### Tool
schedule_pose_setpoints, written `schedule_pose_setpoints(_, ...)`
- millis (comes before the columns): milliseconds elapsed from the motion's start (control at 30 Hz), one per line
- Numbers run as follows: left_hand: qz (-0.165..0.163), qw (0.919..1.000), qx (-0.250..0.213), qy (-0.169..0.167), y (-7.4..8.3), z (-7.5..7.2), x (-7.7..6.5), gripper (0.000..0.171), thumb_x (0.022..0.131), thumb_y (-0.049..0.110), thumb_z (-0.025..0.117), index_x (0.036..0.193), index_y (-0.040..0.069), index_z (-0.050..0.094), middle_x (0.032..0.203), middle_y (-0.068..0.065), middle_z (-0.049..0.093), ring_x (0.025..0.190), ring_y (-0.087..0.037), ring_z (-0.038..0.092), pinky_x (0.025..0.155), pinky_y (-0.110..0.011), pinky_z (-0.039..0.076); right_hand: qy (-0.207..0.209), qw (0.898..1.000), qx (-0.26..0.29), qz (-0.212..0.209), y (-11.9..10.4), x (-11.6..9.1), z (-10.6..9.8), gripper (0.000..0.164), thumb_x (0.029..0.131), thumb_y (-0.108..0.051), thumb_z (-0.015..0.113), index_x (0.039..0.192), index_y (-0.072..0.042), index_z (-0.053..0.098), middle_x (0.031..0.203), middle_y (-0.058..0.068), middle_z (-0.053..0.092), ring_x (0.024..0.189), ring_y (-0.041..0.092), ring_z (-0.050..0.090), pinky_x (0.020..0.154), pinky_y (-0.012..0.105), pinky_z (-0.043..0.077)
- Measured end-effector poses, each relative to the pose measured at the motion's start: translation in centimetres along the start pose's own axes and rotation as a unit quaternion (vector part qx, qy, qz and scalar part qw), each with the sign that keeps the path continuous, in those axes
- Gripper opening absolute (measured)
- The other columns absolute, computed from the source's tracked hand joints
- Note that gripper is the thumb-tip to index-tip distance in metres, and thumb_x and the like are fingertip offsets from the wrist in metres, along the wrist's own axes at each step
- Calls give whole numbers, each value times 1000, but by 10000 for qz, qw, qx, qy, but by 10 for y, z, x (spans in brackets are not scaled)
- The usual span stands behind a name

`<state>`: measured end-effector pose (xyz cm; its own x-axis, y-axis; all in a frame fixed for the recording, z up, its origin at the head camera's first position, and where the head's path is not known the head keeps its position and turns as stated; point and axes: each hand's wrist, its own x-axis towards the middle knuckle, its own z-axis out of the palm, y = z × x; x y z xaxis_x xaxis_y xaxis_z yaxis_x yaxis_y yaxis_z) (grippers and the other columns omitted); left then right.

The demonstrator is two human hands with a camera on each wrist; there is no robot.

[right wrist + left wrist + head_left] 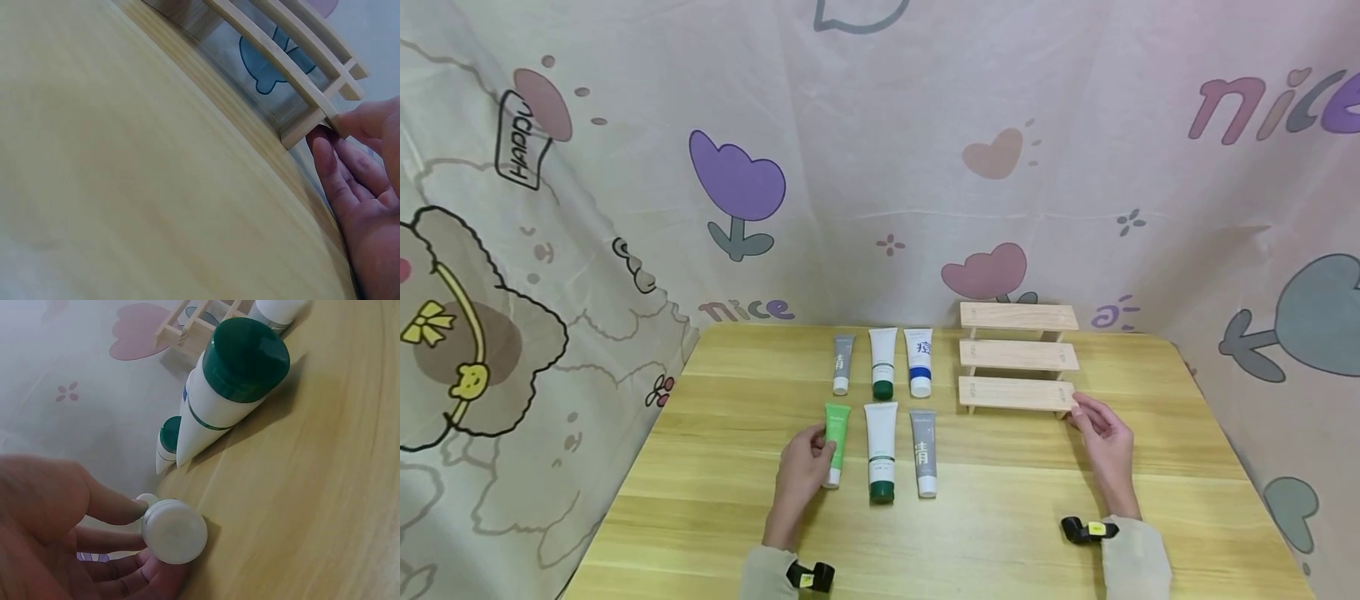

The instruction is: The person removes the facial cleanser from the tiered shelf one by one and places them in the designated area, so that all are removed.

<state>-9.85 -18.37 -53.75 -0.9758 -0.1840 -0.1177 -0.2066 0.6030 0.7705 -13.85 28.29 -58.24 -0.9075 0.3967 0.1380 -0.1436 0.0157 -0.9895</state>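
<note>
My left hand [803,471] holds a green tube [837,423] at the front left of the tube group, thumb on one side and fingers on the other. In the left wrist view its white cap [178,532] faces the camera, close over the table. At the right, my right hand [1105,437] pinches the right end of the lowest step of a three-step wooden rack [1015,393]. The right wrist view has the thumb above that step's end [331,119] and the fingers below it.
Beside the green tube lie a white tube with green cap [881,433] and a grey tube [924,442]. Behind them are another grey tube [842,358], another green-capped white one [883,350] and a blue-and-white one [919,354]. A patterned cloth [850,167] hangs behind the wooden table [1000,517].
</note>
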Motion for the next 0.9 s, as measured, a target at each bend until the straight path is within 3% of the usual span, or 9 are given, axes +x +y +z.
schedule_pose_setpoints(300, 59, 9998, -72, -189, -1, -3, 2, 42, 97, 7, 66, 134, -11, 58, 100, -11, 63, 91, -23, 62, 78, -37, 56, -159, 9991, -387, -27, 2, 1, 0, 30, 99, -2, 66, 125, 12, 64, 94, -2, 76, 82, 8, 73, 78, 20, 58)
schedule_pose_setpoints(633, 90, 9998, -77, -174, 0, -4, 4, 43, 97, 7, 66, 135, -12, 57, 103, -12, 64, 91, -23, 61, 77, -36, 56, -218, 9984, -518, -97, 4, 3, 0, 31, 100, -2, 65, 127, 12, 63, 98, -4, 76, 83, 7, 73, 78, 20, 58)
schedule_pose_setpoints(800, 200, 9996, -76, -193, -2, -4, 5, 41, 98, 8, 65, 134, -11, 58, 104, -12, 65, 89, -21, 60, 74, -33, 53, -300, 9985, -457, 51, 2, 1, -5, 35, 101, -6, 65, 131, 12, 61, 109, -1, 74, 90, 8, 73, 81, 22, 58)
schedule_pose_setpoints(900, 449, 9988, -64, -201, -6, -8, 7, 39, 100, 8, 63, 134, -10, 58, 107, -13, 66, 90, -22, 60, 75, -34, 53, -454, 9978, -471, 58, -2, -1, -13, 38, 101, -8, 64, 134, 12, 58, 119, 3, 72, 97, 10, 72, 83, 24, 58)
